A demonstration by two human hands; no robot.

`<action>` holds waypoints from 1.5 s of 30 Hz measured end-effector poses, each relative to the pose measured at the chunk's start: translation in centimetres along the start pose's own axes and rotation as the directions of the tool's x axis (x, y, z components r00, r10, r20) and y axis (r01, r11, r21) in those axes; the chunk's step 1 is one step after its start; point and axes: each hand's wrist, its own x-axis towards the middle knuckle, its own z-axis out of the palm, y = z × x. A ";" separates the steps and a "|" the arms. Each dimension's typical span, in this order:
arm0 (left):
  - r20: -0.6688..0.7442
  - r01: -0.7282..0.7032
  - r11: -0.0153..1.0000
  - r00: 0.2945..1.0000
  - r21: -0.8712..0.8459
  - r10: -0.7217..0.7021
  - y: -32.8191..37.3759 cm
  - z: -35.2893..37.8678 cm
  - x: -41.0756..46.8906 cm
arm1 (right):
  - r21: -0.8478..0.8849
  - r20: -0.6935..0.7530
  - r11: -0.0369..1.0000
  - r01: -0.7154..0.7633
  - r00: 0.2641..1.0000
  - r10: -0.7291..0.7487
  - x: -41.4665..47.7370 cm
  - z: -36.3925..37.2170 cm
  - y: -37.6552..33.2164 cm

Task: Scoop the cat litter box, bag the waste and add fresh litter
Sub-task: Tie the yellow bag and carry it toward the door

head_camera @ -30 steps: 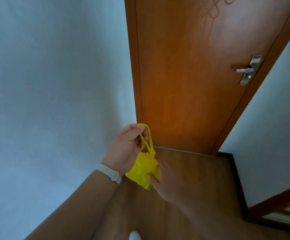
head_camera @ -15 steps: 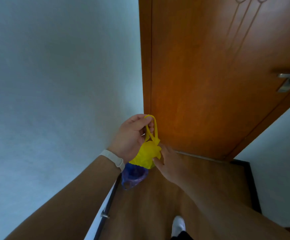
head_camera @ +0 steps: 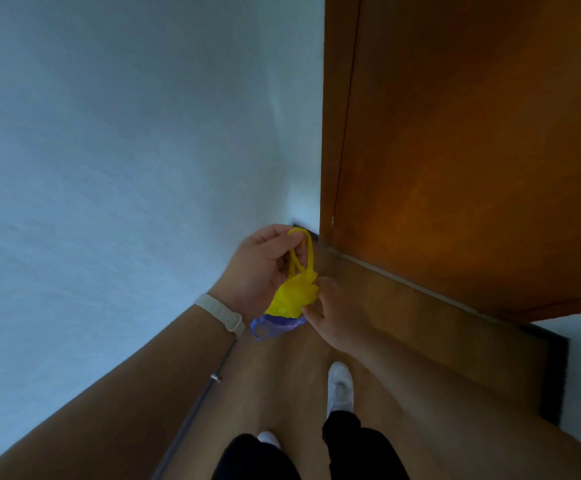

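You've stepped closer to the door (head_camera: 472, 150); left hand (head_camera: 261, 268) pinches the yellow bag (head_camera: 294, 296) loops, right hand (head_camera: 334, 317) grips its 4 o'clock side, so bagging looks done.

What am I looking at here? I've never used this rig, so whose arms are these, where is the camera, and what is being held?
There is no machine here: a person works with bare hands. The one camera sits on their head and looks forward and down, so both arms reach into the picture from below. The left hand, with a pale wristband, pinches the loops of a small yellow bag. The right hand touches the bag's body with its fingertips. Under the bag something blue-purple shows; I cannot tell what it is. The person stands on a wooden floor in white shoes, with a pale wall on the left and a wooden door ahead.
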 end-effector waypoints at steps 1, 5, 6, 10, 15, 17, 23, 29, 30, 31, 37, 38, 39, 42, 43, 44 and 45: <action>-0.012 0.001 1.000 1.000 0.018 -0.001 -0.5 -0.1 1.2 | 0.000 0.020 1.000 0.006 1.000 -0.006 1.0 0.0 0.8; -0.024 0.015 0.998 1.000 0.066 -0.014 -3.6 -1.6 6.6 | -0.001 0.101 1.000 -0.019 0.995 0.019 4.6 2.1 5.2; -0.023 0.024 0.998 0.999 0.066 -0.022 -4.6 -2.2 7.7 | -0.008 0.108 1.000 -0.013 0.994 0.014 5.2 2.9 6.3; -0.030 0.081 0.997 0.996 0.007 -0.081 -9.2 -4.8 12.3 | -0.043 0.100 0.999 -0.025 0.995 0.029 7.6 6.2 10.4; -0.075 0.128 0.992 0.989 -0.021 -0.129 -15.7 -9.2 18.4 | -0.031 0.130 0.995 -0.096 0.987 0.099 11.3 12.6 16.0; -0.062 0.144 0.989 0.988 -0.015 -0.145 -18.5 -11.3 21.0 | -0.031 0.148 0.994 -0.107 0.983 0.110 12.7 15.4 18.1; -0.121 0.199 0.977 0.974 0.074 -0.189 -28.3 -18.0 28.1 | -0.041 0.187 0.987 -0.156 0.969 0.160 16.2 22.6 24.8; -0.273 0.358 0.898 0.918 0.256 -0.288 -37.8 -22.2 32.3 | -0.162 0.288 0.979 -0.122 0.943 0.165 15.3 25.3 29.2; -0.299 0.393 0.854 0.907 0.340 -0.298 -39.2 -22.7 32.8 | -0.195 0.288 0.975 -0.109 0.944 0.163 15.3 25.1 29.5; -0.334 0.434 0.795 0.891 0.424 -0.307 -40.2 -23.2 33.1 | -0.225 0.283 0.969 -0.102 0.945 0.166 15.3 24.8 29.6; -0.392 0.460 0.512 0.888 0.726 -0.242 -42.3 -24.5 31.8 | -0.401 0.278 0.914 -0.069 0.941 0.193 15.7 22.5 28.9; -0.361 0.420 0.483 0.907 0.768 -0.216 -42.2 -24.5 31.2 | -0.417 0.274 0.906 -0.068 0.941 0.197 15.8 22.1 28.7; -0.324 0.376 0.443 0.927 0.814 -0.191 -41.9 -24.5 30.6 | -0.429 0.269 0.901 -0.068 0.942 0.199 15.8 21.6 28.4; -0.225 0.264 0.343 0.963 0.901 -0.148 -40.0 -24.7 28.4 | -0.451 0.259 0.888 -0.094 0.938 0.231 15.6 20.0 26.9; -0.187 0.222 0.321 0.973 0.921 -0.137 -38.9 -24.7 27.7 | -0.455 0.257 0.884 -0.106 0.935 0.245 15.5 19.3 26.2; -0.160 0.194 0.299 0.978 0.934 -0.136 -37.8 -24.6 26.9 | -0.460 0.261 0.880 -0.119 0.929 0.262 15.3 18.5 25.3; -0.145 0.181 0.271 0.979 0.945 -0.146 -36.6 -24.5 26.2 | -0.464 0.266 0.877 -0.129 0.923 0.277 15.0 17.6 24.4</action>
